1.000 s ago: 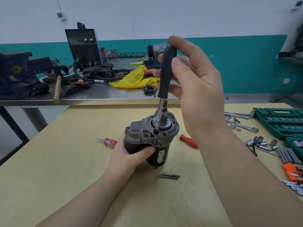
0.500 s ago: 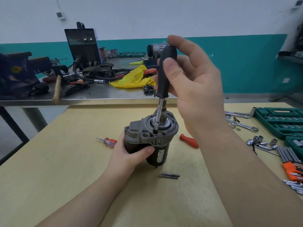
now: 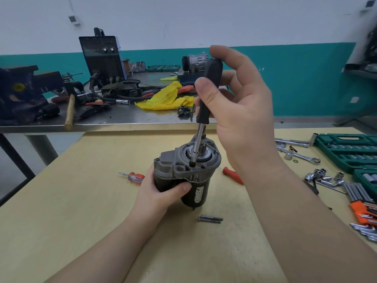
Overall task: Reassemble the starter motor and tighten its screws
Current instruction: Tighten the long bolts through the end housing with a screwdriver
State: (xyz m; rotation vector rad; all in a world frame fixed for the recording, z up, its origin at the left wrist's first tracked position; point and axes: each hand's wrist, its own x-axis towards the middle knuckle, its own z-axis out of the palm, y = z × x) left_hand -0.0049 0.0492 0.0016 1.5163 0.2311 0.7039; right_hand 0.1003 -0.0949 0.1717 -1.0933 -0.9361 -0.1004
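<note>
The starter motor stands upright on the wooden table, its grey cast end housing on top and its black cylindrical body below. The left hand wraps around the black body from the motor's left side, thumb pressed across the front just under the housing. A nut driver with a black handle and a bright steel shaft leans down onto the housing, its socket tip seated on a fastener at the front of the housing's top face, beside the central shaft hole. The right hand holds the handle above the motor, thumb on the near side of the grip and forefinger curled over its top end, while the remaining fingers stand loosely spread behind it. Two long bolts lie side by side on the table just in front of the motor. A small screwdriver with a clear and red handle lies just left of the motor, near the left hand; a second screwdriver with a red handle pokes out to the motor's right, partly hidden by the right forearm. Further right of the motor lie a ratchet wrench, loose sockets and a green socket case. Behind the motor stands a metal bench carrying a yellow cloth, a welding machine and a hammer.
</note>
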